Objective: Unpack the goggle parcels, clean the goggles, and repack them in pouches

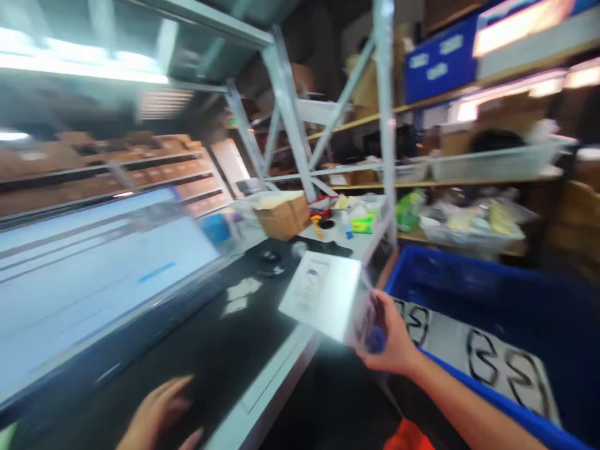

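My right hand (391, 340) is closed around the right end of a white printed box (323, 294). A small picture shows on the box's upper face, too blurred to read. The box is held tilted above the front edge of the desk (276, 369). Low in the picture, my left hand (159, 409) hovers over or rests on the black desk mat (187, 347); I cannot tell which. Its fingers are stretched out, thumb apart, and nothing shows between them. Motion smears both hands somewhat.
A large monitor (103, 275) stands on the left. A black mouse (269, 256), a cardboard box (284, 215) and pale papers (241, 294) lie on the desk. Right of the desk sits a blue bin (450, 262) holding a white package with black markings (487, 356). Metal posts and loaded shelves rise behind.
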`<move>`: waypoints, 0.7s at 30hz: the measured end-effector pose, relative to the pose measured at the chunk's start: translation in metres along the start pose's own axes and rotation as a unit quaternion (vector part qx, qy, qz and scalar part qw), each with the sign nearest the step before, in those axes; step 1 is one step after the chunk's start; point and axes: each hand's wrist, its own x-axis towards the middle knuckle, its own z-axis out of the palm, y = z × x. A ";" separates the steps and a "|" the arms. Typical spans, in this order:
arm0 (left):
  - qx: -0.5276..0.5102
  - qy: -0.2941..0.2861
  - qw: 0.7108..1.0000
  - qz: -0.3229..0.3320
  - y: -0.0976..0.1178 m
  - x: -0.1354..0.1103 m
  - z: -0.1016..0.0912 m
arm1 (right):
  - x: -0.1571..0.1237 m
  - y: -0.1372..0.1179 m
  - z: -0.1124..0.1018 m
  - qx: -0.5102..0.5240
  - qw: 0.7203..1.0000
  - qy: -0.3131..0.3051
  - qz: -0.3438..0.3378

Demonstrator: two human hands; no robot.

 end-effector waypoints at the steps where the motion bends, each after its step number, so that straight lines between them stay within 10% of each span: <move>1: -0.002 -0.015 1.000 0.003 0.007 -0.010 -0.005 | -0.003 -0.002 0.016 0.037 0.999 -0.027 0.000; 6: 0.043 -0.020 0.990 -0.129 0.018 -0.022 -0.047 | -0.001 -0.004 0.106 0.190 0.962 -0.189 0.056; 16: 0.170 0.129 0.742 -0.635 -0.115 -0.097 -0.139 | 0.063 -0.019 0.325 0.349 0.809 -0.428 0.199; 21: 0.125 0.104 0.725 -0.669 -0.147 -0.105 -0.140 | 0.065 -0.017 0.368 0.316 0.805 -0.462 0.196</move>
